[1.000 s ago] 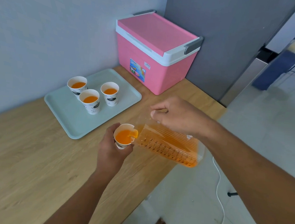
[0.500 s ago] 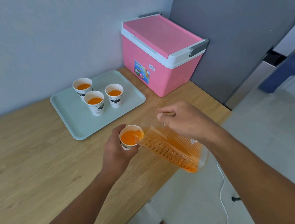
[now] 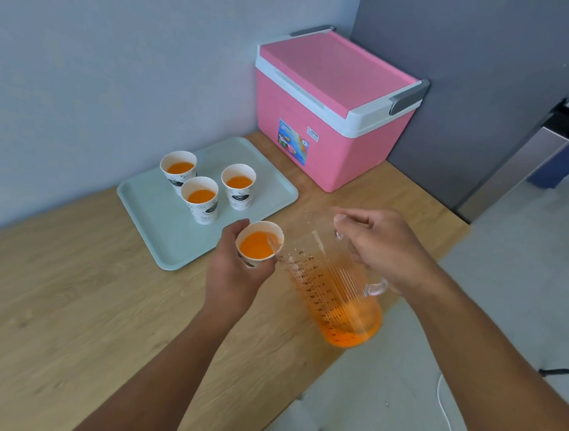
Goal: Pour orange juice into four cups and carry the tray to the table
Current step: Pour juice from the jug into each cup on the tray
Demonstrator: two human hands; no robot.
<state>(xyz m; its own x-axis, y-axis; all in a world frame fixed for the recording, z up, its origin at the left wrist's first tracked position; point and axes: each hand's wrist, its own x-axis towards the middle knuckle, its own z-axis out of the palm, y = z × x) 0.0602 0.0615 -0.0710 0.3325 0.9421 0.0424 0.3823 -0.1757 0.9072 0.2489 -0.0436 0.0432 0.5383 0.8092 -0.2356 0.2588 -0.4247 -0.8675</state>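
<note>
1. Left hand [image 3: 232, 279] grips the full fourth cup [image 3: 259, 244]; the tray [image 3: 159, 218] lies just up-left, nearest this hand.
2. Right hand [image 3: 381, 249] holds the jug [image 3: 335, 288], spout touching the cup's rim.

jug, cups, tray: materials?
Jug: clear rigid plastic, likely; juice shows through, printed scale marks. Cups: printed paper, it seems; matte white walls, thin rims. Tray: pale green, smooth matte, probably plastic or melamine.
</note>
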